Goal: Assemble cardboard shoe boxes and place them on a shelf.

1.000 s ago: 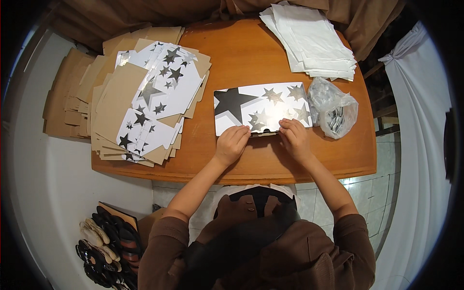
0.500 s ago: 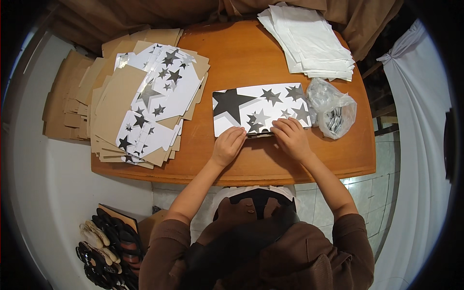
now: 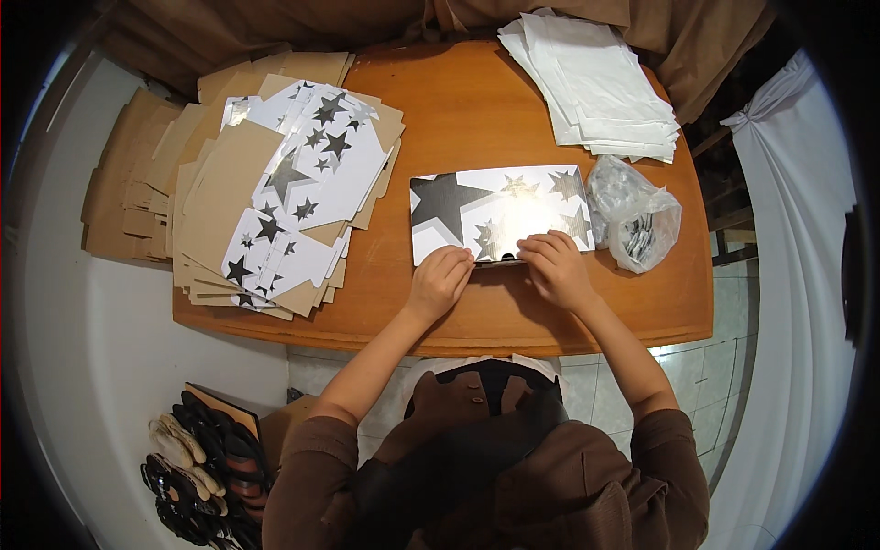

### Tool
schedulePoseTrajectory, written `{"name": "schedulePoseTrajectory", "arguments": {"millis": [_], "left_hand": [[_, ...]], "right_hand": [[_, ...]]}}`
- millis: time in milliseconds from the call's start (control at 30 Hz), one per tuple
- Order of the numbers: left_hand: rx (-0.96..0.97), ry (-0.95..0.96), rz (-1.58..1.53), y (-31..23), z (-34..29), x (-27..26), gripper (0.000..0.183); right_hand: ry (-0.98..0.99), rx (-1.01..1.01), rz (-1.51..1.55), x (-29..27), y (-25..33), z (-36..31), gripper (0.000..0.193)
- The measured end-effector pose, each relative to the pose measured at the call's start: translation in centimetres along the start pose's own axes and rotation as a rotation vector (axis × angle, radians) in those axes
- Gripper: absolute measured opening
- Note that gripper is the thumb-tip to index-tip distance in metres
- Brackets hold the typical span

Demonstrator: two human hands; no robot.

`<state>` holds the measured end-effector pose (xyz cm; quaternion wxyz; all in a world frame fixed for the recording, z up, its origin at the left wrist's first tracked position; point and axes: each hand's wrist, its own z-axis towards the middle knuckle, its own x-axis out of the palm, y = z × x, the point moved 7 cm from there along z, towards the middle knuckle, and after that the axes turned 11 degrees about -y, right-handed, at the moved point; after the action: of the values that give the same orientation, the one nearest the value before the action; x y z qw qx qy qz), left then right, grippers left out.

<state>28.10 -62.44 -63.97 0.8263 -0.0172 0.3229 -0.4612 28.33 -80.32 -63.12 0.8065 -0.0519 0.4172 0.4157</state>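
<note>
Vs half a second ago: glare washes out several stars on the star-printed box (image 3: 502, 213); vs a second ago, right hand (image 3: 557, 272) sits closer to its near-edge notch. Box is mid-table, flat cardboard stack (image 3: 229, 174) left, plastic bag (image 3: 642, 220) right. Right and left hand (image 3: 440, 282) part-curled at the near edge — can't tell if gripping. Readable print: black and grey stars.
</note>
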Motion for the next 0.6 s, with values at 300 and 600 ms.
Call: {"name": "schedulePoseTrajectory", "arguments": {"millis": [300,600], "left_hand": [[-0.082,0.118,0.075,-0.4,0.3,0.9,0.021],[-0.095,0.085,0.079,-2.6,-0.8,2.6,0.015]], "right_hand": [[0.014,0.036,0.069,0.1,0.3,0.3,0.025],[-0.047,0.073,-0.062,0.8,1.7,-1.7,0.019]]}}
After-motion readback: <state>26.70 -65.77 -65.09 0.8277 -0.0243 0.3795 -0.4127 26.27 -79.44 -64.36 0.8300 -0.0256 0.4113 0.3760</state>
